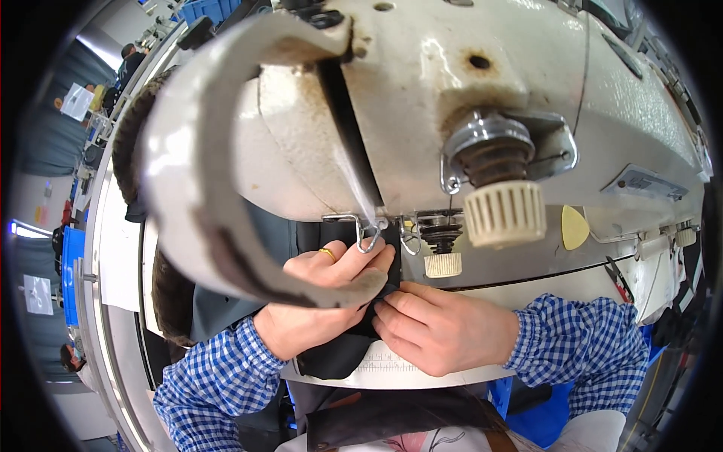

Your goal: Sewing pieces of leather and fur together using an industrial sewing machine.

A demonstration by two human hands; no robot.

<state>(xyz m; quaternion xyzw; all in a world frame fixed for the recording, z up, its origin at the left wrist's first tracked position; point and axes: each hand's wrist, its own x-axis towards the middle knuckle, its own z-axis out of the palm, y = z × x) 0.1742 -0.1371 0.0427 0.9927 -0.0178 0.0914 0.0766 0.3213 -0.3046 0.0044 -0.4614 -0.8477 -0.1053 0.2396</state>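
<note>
A white sewing machine (pixel 294 162) fills the upper middle, its curved lever (pixel 175 173) passing in front of my left hand (pixel 305 324). That hand wears a gold ring, and its bent fingers grip dark cloth (pixel 331 360) close under the machine head. My right hand (pixel 444 331) pinches the edge of the same cloth between thumb and fingers, just right of the left one. Some left fingertips are behind the lever and a wire guide (pixel 364 239). Grey-blue cloth (pixel 218 310) spreads to the left.
Ribbed cream tension knobs (pixel 506 215) jut from the machine. A printed ruler strip (pixel 380 357) runs along the table's near edge. To the right lie a yellow rounded piece (pixel 575 228) and small snips (pixel 620 280). Brown fur-like material (pixel 172 301) hangs at the left.
</note>
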